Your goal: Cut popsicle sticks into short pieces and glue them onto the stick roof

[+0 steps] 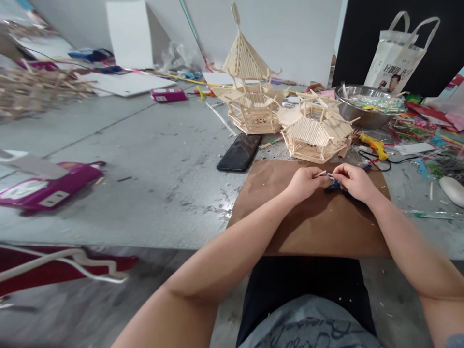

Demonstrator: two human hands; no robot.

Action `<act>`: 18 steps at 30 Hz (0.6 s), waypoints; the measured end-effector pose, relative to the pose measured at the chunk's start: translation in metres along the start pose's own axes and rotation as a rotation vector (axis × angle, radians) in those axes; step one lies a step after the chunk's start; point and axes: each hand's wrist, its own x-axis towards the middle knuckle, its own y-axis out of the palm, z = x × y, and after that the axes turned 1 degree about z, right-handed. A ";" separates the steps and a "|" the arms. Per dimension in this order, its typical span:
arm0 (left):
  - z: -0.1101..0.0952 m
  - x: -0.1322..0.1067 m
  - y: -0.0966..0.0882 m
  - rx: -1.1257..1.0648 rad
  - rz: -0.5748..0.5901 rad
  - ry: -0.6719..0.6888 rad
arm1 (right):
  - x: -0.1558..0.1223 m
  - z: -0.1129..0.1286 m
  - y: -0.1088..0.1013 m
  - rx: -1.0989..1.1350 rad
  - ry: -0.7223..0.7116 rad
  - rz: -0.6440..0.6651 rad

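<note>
Above the brown mat [311, 227], my left hand [305, 181] pinches a thin wooden stick [320, 174] between its fingertips. My right hand [352, 181] is closed close beside it, its fingers on a short pale stick piece [330, 176]; whether the two are one stick I cannot tell. Under the hands lies a dark blue and black tool [335, 186], partly hidden by my right hand. Just beyond stands a low wooden-stick pavilion model [311, 135]. Behind it to the left rises a taller pavilion model [250, 92] with a pointed roof.
A black phone [239, 152] lies left of the mat. To the right are a yellow glue gun [375, 146] with its cord, a steel bowl [355, 113] and a white mouse [452, 191]. Purple power strips [50, 188] and a blurred stick pile [39, 94] are at left.
</note>
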 end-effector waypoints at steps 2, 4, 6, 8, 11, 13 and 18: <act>-0.002 -0.001 0.000 0.017 -0.011 0.002 | -0.001 -0.002 0.001 0.067 0.016 0.006; -0.004 -0.002 0.000 0.036 -0.022 0.007 | -0.002 -0.001 0.001 0.119 0.028 0.011; -0.005 -0.003 0.000 0.042 -0.024 0.013 | -0.003 0.000 0.001 0.146 0.034 0.008; -0.004 -0.003 0.000 0.029 -0.023 0.015 | -0.004 0.003 0.002 0.177 0.046 0.005; -0.002 -0.003 0.000 0.005 -0.032 0.028 | -0.005 0.005 0.005 0.234 0.068 0.006; -0.001 -0.002 0.001 -0.009 -0.033 0.040 | -0.005 0.006 0.006 0.256 0.068 0.003; -0.003 -0.003 0.001 -0.034 -0.043 0.028 | -0.007 0.009 0.009 0.297 0.092 -0.002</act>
